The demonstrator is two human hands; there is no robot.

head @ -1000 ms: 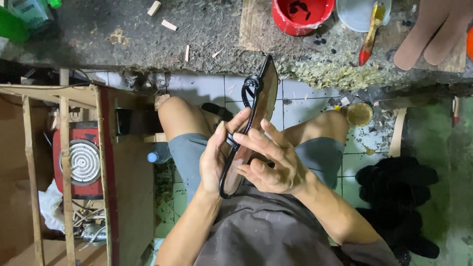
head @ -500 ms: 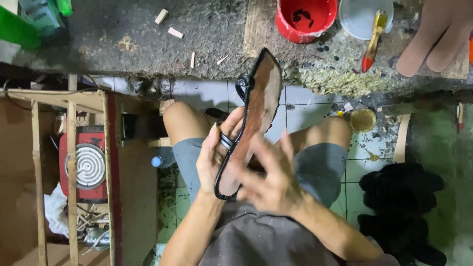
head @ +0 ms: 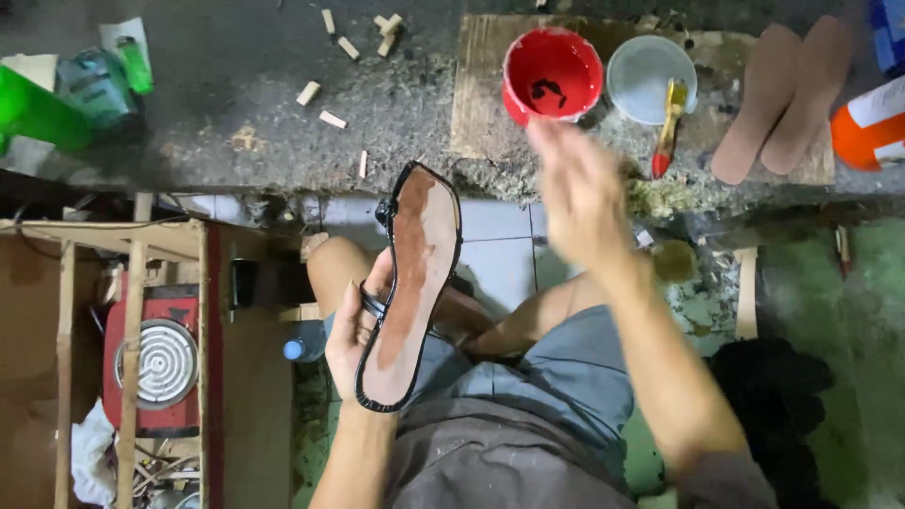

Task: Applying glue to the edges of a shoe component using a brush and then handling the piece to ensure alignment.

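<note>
While L hand (head: 353,339) grips black sandal sole (head: 407,283) underside-up, R hand (head: 575,184), open, blurred nr red cup (head: 551,73) & brush (head: 667,127): advise keeping sole level, grip off brown patch.

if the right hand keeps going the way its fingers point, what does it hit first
Most likely the red tub on the wooden board; the blurred right hand points up at its near rim. Height above it is unclear.

Left hand (head: 351,332) holds sandal (head: 411,283) over the lap, below bench edge. Right hand (head: 577,188) raised just below tub (head: 552,73) on the board (head: 476,94). Cup (head: 646,75) with brush (head: 667,127) right of tub; two insoles (head: 782,99) further right.
</note>
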